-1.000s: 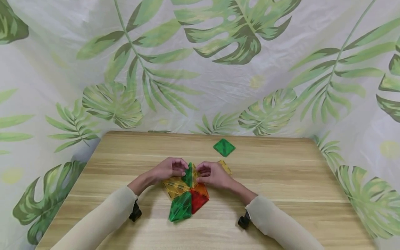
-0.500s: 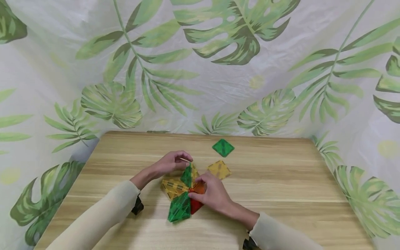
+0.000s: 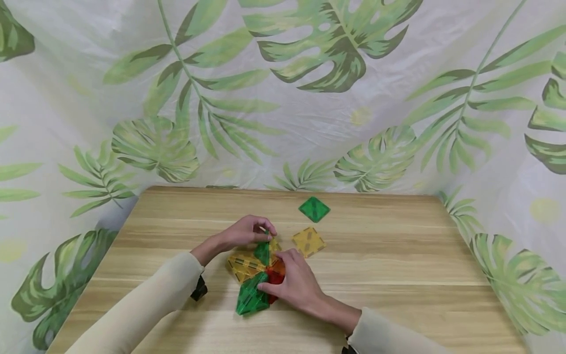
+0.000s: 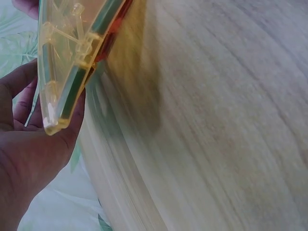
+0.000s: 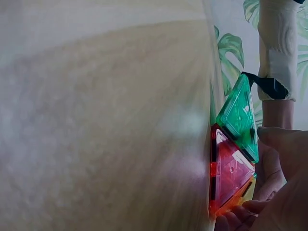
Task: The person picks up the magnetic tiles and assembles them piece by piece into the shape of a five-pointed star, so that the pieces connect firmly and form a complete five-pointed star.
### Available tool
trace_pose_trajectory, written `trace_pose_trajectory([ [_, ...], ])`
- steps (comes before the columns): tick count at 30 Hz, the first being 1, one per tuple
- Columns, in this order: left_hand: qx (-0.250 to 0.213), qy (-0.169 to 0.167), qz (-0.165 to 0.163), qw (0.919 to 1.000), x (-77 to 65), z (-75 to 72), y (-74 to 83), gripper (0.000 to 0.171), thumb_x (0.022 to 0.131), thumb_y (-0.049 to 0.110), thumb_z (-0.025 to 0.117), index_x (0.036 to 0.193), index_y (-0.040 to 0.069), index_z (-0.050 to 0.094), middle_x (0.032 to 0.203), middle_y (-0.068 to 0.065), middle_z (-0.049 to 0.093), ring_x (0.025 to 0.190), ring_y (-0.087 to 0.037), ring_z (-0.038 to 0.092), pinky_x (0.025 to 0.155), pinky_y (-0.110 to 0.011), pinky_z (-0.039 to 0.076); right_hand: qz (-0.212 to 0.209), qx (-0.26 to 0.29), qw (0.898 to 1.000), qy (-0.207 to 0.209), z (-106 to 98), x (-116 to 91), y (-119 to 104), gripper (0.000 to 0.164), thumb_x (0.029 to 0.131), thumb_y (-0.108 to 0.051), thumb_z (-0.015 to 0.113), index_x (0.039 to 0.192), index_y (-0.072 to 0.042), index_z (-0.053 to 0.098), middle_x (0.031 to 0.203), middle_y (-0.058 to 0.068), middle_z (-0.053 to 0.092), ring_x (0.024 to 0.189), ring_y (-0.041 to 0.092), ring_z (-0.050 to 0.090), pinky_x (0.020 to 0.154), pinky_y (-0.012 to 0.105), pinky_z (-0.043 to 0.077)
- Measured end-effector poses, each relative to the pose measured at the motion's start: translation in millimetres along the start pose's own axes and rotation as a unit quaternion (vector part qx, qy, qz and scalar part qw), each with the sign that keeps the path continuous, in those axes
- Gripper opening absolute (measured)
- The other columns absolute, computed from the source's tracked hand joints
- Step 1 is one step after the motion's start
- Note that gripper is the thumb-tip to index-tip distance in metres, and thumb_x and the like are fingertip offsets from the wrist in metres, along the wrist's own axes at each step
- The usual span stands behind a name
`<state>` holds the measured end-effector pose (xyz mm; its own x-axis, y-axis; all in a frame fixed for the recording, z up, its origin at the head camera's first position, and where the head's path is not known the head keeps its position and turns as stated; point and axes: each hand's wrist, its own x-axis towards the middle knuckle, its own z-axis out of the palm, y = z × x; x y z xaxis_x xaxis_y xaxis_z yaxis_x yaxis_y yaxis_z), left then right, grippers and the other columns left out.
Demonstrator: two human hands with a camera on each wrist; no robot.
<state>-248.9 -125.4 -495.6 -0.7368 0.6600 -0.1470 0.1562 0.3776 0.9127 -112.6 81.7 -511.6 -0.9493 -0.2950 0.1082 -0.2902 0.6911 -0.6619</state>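
A cluster of translucent magnetic tiles, joined at the middle and partly standing up from the table, lies between my hands. Its yellow tiles [image 3: 243, 264] point left, a green pair [image 3: 253, 297] points toward me, and red [image 5: 233, 168] and orange tiles are on the right. My left hand [image 3: 245, 231] pinches the top of the far green tile [image 3: 262, 253] between thumb and fingertips. My right hand [image 3: 302, 282] grips the near right side, its thumb at the front green tile and its fingers at the orange one, covering much of the red and orange.
A loose yellow square tile [image 3: 309, 242] lies flat to the right of the cluster, and a green square tile [image 3: 314, 209] lies farther back. Behind the wooden table [image 3: 398, 255] hangs a leaf-patterned cloth [image 3: 309, 123].
My right hand has moved from the far tiles toward me, onto the red and orange side, uncovering the loose yellow tile. My left hand lifted slightly, then its fingers closed on the far green tip.
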Motion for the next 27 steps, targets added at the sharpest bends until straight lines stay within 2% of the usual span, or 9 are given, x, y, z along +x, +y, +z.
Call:
trace_pose_trajectory([
  [9,-0.007,0.011,0.0,0.9999,-5.6,-3.0,-6.3,0.019,0.102,0.006,0.069,0.119,-0.005,0.07,0.119,-0.017,0.07,0.1,-0.022,0.069,0.084,-0.038,0.058,0.008,-0.068,0.998,-0.003,6,8,-5,0.088,0.079,-0.073,0.081,0.133,-0.005,0.066,0.117,0.005,0.06,0.104,0.019,0.054,0.088,0.036,0.053],
  [18,0.001,0.04,-0.012,0.9991,-15.3,-7.8,-7.5,0.02,0.102,0.006,0.07,0.118,-0.004,0.071,0.117,-0.016,0.071,0.098,-0.024,0.071,0.081,-0.038,0.059,-0.001,-0.095,0.995,-0.017,6,16,-10,0.088,0.08,-0.071,0.079,0.137,-0.007,0.064,0.12,0.006,0.06,0.106,0.021,0.055,0.09,0.039,0.051],
  [23,0.054,0.059,-0.01,0.9967,-24.9,-12.0,-11.2,0.018,0.101,0.009,0.071,0.116,0.0,0.075,0.116,-0.011,0.074,0.1,-0.024,0.071,0.084,-0.035,0.058,-0.022,-0.085,0.996,-0.036,-2,18,-11,0.082,0.081,-0.058,0.082,0.14,-0.004,0.063,0.122,0.007,0.06,0.109,0.023,0.056,0.091,0.039,0.052],
  [27,0.109,0.075,0.0,0.9912,-37.0,-16.0,-14.9,0.015,0.101,0.013,0.073,0.113,0.007,0.079,0.114,-0.005,0.077,0.107,-0.024,0.071,0.095,-0.043,0.058,-0.034,-0.071,0.996,-0.046,-9,17,-8,0.077,0.081,-0.046,0.082,0.141,-0.001,0.064,0.121,0.006,0.062,0.104,0.019,0.057,0.087,0.033,0.053],
])
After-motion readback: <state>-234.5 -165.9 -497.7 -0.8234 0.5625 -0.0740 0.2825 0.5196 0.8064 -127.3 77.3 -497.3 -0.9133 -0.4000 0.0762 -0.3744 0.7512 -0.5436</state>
